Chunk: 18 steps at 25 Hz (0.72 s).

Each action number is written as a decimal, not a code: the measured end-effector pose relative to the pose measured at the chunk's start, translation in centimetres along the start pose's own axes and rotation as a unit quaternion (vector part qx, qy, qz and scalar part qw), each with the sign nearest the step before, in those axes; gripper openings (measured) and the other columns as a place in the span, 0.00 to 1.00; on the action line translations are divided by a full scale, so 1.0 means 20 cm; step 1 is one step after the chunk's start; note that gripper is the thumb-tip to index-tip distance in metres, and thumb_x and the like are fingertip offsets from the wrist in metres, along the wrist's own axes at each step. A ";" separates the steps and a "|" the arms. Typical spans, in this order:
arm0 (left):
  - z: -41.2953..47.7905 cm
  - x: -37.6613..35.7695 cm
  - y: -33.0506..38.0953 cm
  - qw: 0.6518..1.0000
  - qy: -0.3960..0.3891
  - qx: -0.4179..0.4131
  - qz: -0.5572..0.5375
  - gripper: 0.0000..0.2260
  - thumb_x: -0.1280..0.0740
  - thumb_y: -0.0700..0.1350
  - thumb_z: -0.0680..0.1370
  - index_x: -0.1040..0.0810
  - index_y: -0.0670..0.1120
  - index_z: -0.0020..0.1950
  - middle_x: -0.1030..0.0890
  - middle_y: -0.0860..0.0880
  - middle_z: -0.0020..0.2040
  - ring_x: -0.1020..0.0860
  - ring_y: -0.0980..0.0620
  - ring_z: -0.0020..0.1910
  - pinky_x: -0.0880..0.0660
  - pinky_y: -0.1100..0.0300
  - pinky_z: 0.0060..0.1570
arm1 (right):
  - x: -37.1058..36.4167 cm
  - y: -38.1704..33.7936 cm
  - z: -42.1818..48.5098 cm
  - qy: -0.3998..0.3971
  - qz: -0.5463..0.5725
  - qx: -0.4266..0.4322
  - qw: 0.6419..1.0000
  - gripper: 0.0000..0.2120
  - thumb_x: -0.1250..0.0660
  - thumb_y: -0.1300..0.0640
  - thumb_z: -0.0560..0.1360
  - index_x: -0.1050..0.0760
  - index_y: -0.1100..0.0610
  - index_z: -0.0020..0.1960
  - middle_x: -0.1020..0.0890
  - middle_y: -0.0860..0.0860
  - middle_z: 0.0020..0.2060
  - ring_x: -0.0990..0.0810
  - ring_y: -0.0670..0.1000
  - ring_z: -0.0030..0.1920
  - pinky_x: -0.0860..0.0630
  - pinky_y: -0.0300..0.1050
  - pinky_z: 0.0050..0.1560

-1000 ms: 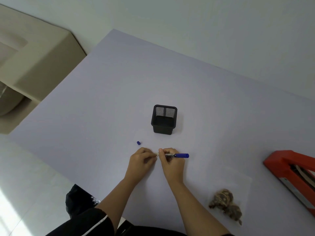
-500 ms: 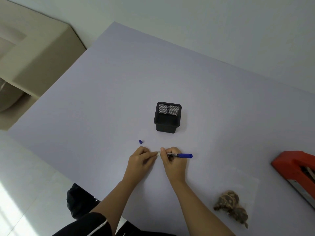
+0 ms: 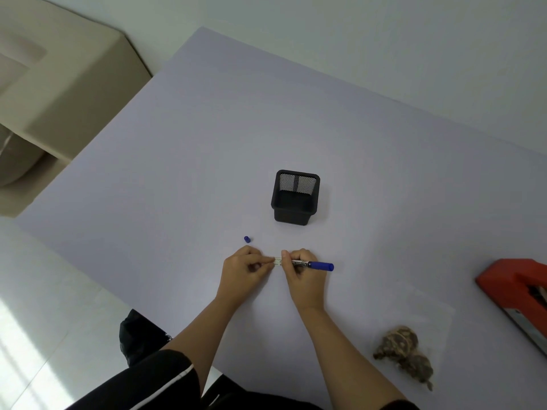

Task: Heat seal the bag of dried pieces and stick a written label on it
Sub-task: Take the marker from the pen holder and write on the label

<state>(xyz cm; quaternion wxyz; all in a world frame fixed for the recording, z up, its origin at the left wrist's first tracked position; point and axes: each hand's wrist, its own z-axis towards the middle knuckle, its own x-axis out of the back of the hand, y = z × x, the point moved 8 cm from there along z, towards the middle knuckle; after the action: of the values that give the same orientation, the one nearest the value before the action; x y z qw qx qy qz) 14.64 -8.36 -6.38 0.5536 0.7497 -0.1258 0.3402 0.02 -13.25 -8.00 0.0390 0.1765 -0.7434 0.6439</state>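
My right hand [image 3: 303, 272] grips a blue marker [image 3: 318, 265] that lies nearly flat, its blue end pointing right. My left hand [image 3: 244, 269] pinches a small white label [image 3: 277, 261] held between both hands, low over the table. The marker's blue cap [image 3: 247, 239] lies loose just above my left hand. A clear bag of brown dried pieces [image 3: 404, 352] rests on the table at the lower right, away from both hands. The red heat sealer [image 3: 519, 294] sits at the right edge, partly cut off.
A black mesh pen holder [image 3: 296, 198] stands behind my hands on the pale lilac table [image 3: 207, 143]. A beige sofa [image 3: 53, 84] stands beyond the table's left edge. A black bag [image 3: 139, 335] lies on the floor by my left arm.
Both hands stay together on the label and marker with barely any movement. The camera has shifted slightly, so the bag and sealer sit farther right in view.
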 end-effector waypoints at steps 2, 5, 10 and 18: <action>0.00 0.00 -0.01 1.000 -0.007 0.018 -0.006 0.05 0.27 0.44 0.71 0.15 0.48 0.46 0.25 0.58 0.37 0.26 0.59 0.34 0.30 0.74 0.36 | 0.00 0.00 0.00 -0.004 -0.004 0.001 1.000 0.10 0.33 0.60 0.74 0.28 0.61 0.35 0.22 0.59 0.31 0.25 0.57 0.32 0.26 0.46 0.34; 0.01 -0.01 -0.01 1.000 -0.012 0.027 -0.008 0.05 0.27 0.44 0.71 0.15 0.49 0.46 0.24 0.56 0.38 0.26 0.58 0.35 0.30 0.73 0.36 | 0.00 -0.01 -0.01 -0.012 -0.008 0.011 1.000 0.11 0.33 0.60 0.74 0.29 0.58 0.35 0.23 0.57 0.30 0.26 0.54 0.32 0.28 0.42 0.33; 0.01 -0.01 0.00 0.999 -0.017 0.032 -0.008 0.05 0.28 0.44 0.71 0.15 0.49 0.46 0.23 0.56 0.38 0.25 0.58 0.35 0.30 0.74 0.36 | -0.01 -0.01 -0.02 -0.033 -0.026 0.015 0.999 0.10 0.34 0.60 0.75 0.28 0.62 0.36 0.24 0.57 0.31 0.27 0.53 0.32 0.29 0.37 0.33; 0.01 0.00 0.01 0.999 -0.016 0.029 -0.019 0.05 0.27 0.44 0.71 0.15 0.47 0.45 0.24 0.56 0.37 0.25 0.59 0.35 0.29 0.74 0.38 | -0.01 -0.01 -0.02 -0.030 -0.046 0.036 0.998 0.10 0.34 0.60 0.75 0.29 0.58 0.35 0.25 0.54 0.31 0.28 0.48 0.32 0.29 0.33 0.34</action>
<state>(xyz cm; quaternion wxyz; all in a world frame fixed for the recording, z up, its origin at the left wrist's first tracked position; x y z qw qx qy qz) 14.54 -8.54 -6.34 0.5357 0.7730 -0.1103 0.3214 0.26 -12.79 -7.88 0.0398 0.2316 -0.7117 0.6620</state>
